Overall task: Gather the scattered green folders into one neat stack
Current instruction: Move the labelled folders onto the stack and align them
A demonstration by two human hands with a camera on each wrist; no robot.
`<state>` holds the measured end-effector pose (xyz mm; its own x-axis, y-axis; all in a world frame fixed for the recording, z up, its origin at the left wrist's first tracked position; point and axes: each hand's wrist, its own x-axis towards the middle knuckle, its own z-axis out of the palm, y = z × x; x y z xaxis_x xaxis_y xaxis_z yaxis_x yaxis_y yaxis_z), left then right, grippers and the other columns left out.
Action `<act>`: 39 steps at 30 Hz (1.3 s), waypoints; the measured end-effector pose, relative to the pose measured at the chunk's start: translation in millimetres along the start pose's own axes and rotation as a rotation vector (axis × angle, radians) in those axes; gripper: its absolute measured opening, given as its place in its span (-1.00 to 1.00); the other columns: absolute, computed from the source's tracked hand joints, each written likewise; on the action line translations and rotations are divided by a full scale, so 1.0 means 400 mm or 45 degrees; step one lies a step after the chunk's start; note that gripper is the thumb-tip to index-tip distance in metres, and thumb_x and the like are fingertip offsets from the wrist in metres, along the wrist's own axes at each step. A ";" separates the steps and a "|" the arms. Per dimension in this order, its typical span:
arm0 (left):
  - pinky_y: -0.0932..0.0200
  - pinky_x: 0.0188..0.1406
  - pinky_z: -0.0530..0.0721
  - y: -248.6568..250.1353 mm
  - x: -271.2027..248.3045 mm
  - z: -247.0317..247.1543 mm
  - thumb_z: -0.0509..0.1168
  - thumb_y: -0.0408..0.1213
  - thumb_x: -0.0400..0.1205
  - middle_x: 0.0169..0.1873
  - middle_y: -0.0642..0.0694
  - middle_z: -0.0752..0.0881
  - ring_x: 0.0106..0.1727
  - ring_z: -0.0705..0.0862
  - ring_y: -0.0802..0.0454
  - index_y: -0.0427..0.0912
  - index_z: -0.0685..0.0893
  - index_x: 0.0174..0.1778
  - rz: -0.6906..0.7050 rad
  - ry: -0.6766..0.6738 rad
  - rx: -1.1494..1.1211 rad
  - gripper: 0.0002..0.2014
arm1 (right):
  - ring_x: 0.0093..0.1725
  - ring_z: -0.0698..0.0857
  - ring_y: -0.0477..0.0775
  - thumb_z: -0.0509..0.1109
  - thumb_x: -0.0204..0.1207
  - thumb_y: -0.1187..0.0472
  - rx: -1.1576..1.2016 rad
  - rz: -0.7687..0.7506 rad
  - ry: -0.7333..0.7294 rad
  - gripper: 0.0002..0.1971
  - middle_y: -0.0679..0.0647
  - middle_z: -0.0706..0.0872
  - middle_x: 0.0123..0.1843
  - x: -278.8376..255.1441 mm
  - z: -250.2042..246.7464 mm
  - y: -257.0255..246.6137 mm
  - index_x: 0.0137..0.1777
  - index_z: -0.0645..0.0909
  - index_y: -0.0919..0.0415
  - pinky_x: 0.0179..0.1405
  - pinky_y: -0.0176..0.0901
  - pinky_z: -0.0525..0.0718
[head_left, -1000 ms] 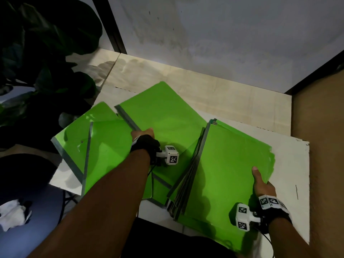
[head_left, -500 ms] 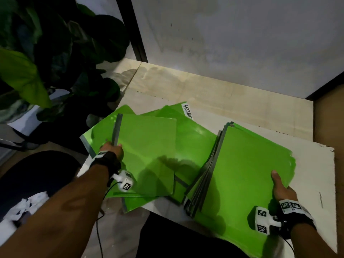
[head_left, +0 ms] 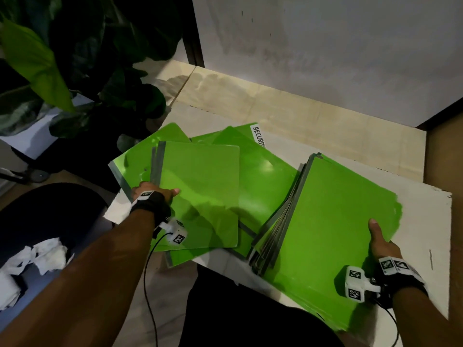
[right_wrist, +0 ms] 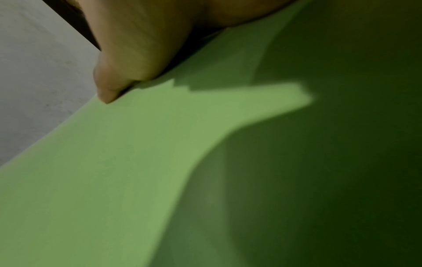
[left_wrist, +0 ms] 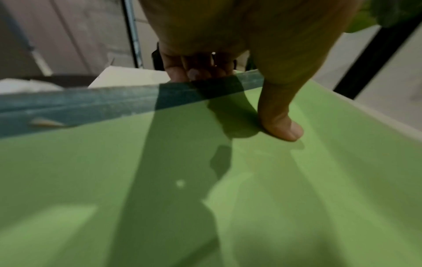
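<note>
On the white surface (head_left: 423, 221) by the wall, green folders are lying in two groups. At the left, the left hand (head_left: 152, 194) is holding a lifted folder (head_left: 200, 194) at its grey spine edge; the left wrist view is showing the thumb (left_wrist: 280, 126) pressing on the green cover while the fingers (left_wrist: 194, 72) are curling under the spine, so this grip is clamped on that folder. Beneath it, several loose folders (head_left: 263, 171) are lying fanned and overlapping, one of them showing a white label strip (head_left: 258, 136) with printed letters, and some are overhanging the near edge of the surface. At the right, the stack of folders (head_left: 338, 221) is resting at a slant, its grey spines stepped along the left side. The right hand (head_left: 380, 244) is gripping the stack's right edge, the thumb (right_wrist: 118, 72) lying on the top cover; its other fingers are hidden under the stack. A dark leafy plant (head_left: 75, 71) is standing to the left, and crumpled white paper (head_left: 37, 259) is lying low at the left.
</note>
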<state>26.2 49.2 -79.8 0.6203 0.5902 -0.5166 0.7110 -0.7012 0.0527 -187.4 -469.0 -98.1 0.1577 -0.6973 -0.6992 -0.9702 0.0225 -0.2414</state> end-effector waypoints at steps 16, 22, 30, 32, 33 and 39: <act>0.31 -0.25 0.63 0.252 -0.200 -0.192 0.27 -0.55 0.61 -0.34 0.03 0.76 -0.31 0.69 0.16 -0.28 0.61 0.05 0.850 -0.370 -1.175 -0.84 | 0.21 0.64 0.46 0.06 -0.41 -0.81 0.161 0.045 -0.021 0.54 0.44 0.57 0.37 -0.015 0.005 0.002 0.45 0.45 0.38 0.23 0.22 0.54; 0.16 -0.08 0.44 0.342 -0.367 0.025 0.43 -0.29 0.56 -0.06 -0.17 0.58 -0.07 0.50 -0.01 -0.37 0.55 0.28 0.924 -0.551 -0.797 -0.59 | 0.28 0.59 0.45 0.20 0.25 -0.58 0.261 -0.018 -0.030 0.10 0.43 0.54 0.41 -0.074 0.000 -0.021 0.47 0.42 0.41 0.29 0.17 0.49; 0.05 0.06 0.58 0.361 -0.512 0.230 0.40 -0.11 0.58 0.22 -0.24 0.62 0.22 0.62 -0.24 -0.23 0.39 0.44 0.969 -0.498 -0.393 -0.44 | 0.49 0.43 0.42 0.20 0.40 -0.47 0.394 -0.007 -0.034 0.03 0.37 0.34 0.59 -0.084 -0.004 -0.017 0.60 0.24 0.38 0.49 0.16 0.36; 0.01 0.21 0.57 0.367 -0.533 0.258 0.40 -0.10 0.58 0.33 -0.24 0.55 0.33 0.56 -0.24 -0.25 0.35 0.51 1.057 -0.449 -0.330 -0.37 | 0.46 0.47 0.41 0.13 0.34 -0.55 0.448 -0.008 -0.047 0.08 0.38 0.39 0.56 -0.079 -0.003 -0.015 0.57 0.30 0.39 0.48 0.21 0.39; -0.01 0.31 0.54 0.371 -0.539 0.269 0.39 -0.08 0.58 0.37 -0.25 0.51 0.38 0.52 -0.24 -0.27 0.32 0.54 1.082 -0.429 -0.295 -0.33 | 0.44 0.49 0.41 0.07 0.25 -0.63 0.459 -0.016 -0.062 0.16 0.38 0.41 0.54 -0.070 0.000 -0.011 0.55 0.33 0.39 0.46 0.24 0.41; 0.08 0.16 0.58 0.383 -0.561 0.297 0.31 -0.07 0.63 0.27 -0.28 0.63 0.26 0.62 -0.22 -0.23 0.47 0.45 1.268 -0.561 -0.110 -0.49 | 0.42 0.50 0.40 0.03 -0.36 -0.82 0.505 0.011 -0.096 0.56 0.33 0.42 0.54 -0.064 0.000 0.002 0.58 0.31 0.28 0.41 0.25 0.47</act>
<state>-43.6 -238.3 -57.4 0.7697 -0.4334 -0.4688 -0.0124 -0.7443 0.6677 -192.0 -451.1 -80.6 0.1777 -0.6415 -0.7462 -0.8275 0.3130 -0.4661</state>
